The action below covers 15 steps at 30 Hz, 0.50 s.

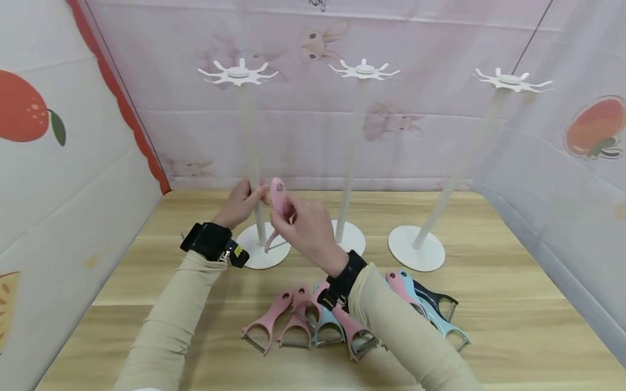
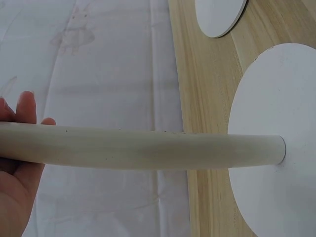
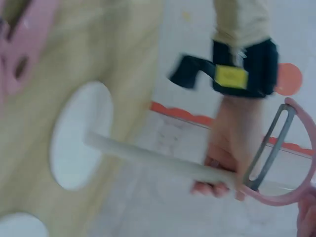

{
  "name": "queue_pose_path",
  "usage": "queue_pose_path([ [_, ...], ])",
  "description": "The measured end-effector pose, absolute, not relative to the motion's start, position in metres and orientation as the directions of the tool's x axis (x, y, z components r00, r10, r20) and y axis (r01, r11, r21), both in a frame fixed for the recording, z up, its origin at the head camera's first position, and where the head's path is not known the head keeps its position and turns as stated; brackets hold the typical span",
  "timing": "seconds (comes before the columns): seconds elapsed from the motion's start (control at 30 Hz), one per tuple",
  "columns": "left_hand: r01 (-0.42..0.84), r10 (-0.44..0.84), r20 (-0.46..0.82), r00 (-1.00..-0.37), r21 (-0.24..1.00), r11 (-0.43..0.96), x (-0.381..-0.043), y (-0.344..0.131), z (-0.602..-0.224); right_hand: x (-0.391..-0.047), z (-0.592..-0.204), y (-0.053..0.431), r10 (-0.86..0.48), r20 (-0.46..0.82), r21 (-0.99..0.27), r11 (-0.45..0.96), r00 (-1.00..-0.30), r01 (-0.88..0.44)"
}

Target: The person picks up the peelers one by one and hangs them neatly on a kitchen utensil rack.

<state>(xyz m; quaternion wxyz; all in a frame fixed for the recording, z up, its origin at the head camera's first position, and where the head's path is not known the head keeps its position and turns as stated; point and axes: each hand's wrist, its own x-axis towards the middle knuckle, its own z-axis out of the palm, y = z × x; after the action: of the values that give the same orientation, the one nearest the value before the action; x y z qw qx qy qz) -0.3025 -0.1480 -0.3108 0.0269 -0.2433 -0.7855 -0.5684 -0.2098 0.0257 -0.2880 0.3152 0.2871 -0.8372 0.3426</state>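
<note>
My left hand (image 1: 243,203) grips the pole (image 2: 148,148) of the left white stand, above its round base (image 1: 249,259). Behind the pole, the fingertips show along one edge in the left wrist view. A pink peeler (image 1: 277,196) is held by its handle in my right hand (image 1: 310,228), just right of that pole. Its holed handle end points up and its blade end down. In the right wrist view, the peeler's metal blade (image 3: 270,150) overlaps the left hand. The left stand's top is a hooked white ring (image 1: 238,73), well above both hands.
Two more stands rise to the right, with hooked tops, a middle one (image 1: 364,69) and a right one (image 1: 511,80). Pink and blue peelers (image 1: 266,324) lie in front, partly under my right forearm. Further right lie pink, blue and black peelers (image 1: 430,296). Printed cloth walls surround the table.
</note>
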Motion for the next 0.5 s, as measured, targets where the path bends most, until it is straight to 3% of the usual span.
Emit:
queue_pose_path([
  [0.23,0.438,0.371,0.344,-0.863,0.875,0.207,-0.31,-0.155,-0.319,-0.225,-0.238,0.024,-0.269,0.857,-0.211,0.595,-0.439,-0.775],
  [0.37,0.464,0.393,0.365,-0.844,0.865,0.193,-0.305,-0.151,-0.312,-0.235,-0.205,0.02,-0.263,0.887,-0.13,0.647,-0.38,-0.751],
  [0.5,0.459,0.378,0.36,-0.853,0.862,0.214,-0.31,-0.152,-0.317,-0.239,-0.182,0.012,-0.273,0.891,-0.073,0.704,-0.364,-0.707],
])
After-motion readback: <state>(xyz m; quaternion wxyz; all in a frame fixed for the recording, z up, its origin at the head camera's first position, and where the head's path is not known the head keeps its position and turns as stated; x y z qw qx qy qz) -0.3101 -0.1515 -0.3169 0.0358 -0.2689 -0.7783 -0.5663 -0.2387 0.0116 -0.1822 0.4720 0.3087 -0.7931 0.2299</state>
